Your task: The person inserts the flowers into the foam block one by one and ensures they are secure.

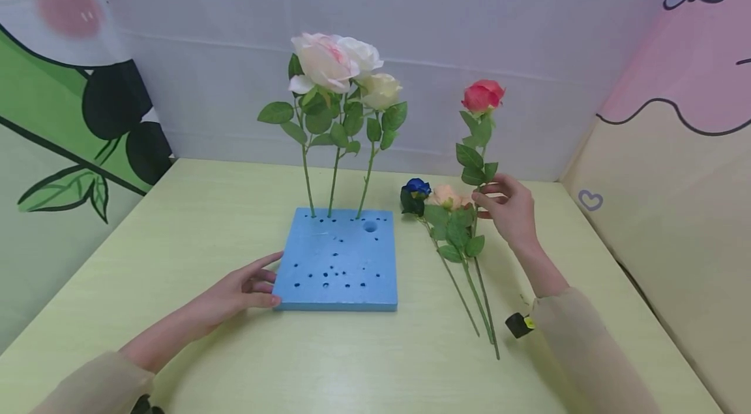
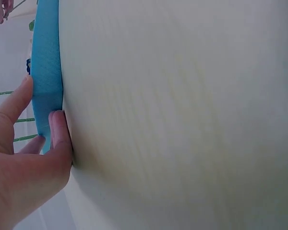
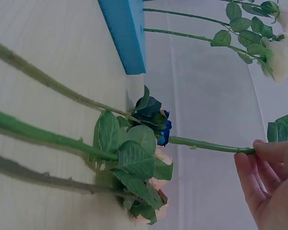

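Note:
Between thumb and fingertips, my right hand pinches the green stem of a red rose, which stands upright above the table. The cut end of that stem shows in the right wrist view, near the blue rose. My left hand rests against the left side of a blue block with many small holes, its thumb at the near corner. Three roses stand in the block's far row: pale pink, white and cream. Below my right hand lie the blue rose and peach roses.
Several loose stems stretch toward the table's near side, right of the block. One larger round hole sits at the block's far right. A pale cloth hangs behind the light wooden table, with painted panels on both sides.

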Demonstrator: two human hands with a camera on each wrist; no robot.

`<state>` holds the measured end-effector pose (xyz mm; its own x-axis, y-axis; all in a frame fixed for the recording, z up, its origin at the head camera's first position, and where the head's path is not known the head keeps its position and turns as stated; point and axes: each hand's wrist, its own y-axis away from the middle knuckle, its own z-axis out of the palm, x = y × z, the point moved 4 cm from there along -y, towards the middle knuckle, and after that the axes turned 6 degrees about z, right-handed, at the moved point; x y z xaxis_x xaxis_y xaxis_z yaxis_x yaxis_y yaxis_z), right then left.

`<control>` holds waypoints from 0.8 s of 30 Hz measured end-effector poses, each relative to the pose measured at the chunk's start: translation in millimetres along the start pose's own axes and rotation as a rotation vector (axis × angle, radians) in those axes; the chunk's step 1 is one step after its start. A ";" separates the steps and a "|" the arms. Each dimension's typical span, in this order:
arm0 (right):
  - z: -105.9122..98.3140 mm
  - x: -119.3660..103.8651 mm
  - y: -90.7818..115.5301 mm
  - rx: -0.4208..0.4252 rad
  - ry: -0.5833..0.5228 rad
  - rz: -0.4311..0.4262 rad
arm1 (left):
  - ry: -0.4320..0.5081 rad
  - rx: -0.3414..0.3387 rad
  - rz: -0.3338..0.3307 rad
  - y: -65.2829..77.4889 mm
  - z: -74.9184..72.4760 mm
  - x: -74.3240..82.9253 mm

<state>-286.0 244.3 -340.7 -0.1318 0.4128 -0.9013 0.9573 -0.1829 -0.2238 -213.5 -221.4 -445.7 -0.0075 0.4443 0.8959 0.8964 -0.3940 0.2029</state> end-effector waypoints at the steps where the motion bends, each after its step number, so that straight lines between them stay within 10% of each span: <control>1: 3.1 -1.4 -0.9 0.006 -0.010 -0.004 | 0.000 0.000 0.000 0.1 0.1 -0.3; 24: 66.1 -26.1 -11.4 -0.004 -0.256 -0.035 | 0.022 -0.019 0.020 -0.2 -0.9 0.0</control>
<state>-310.4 176.5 -339.1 -0.2257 0.1792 -0.9576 0.9519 -0.1685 -0.2559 -214.0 -222.1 -445.4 0.0002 0.4186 0.9082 0.8880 -0.4177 0.1923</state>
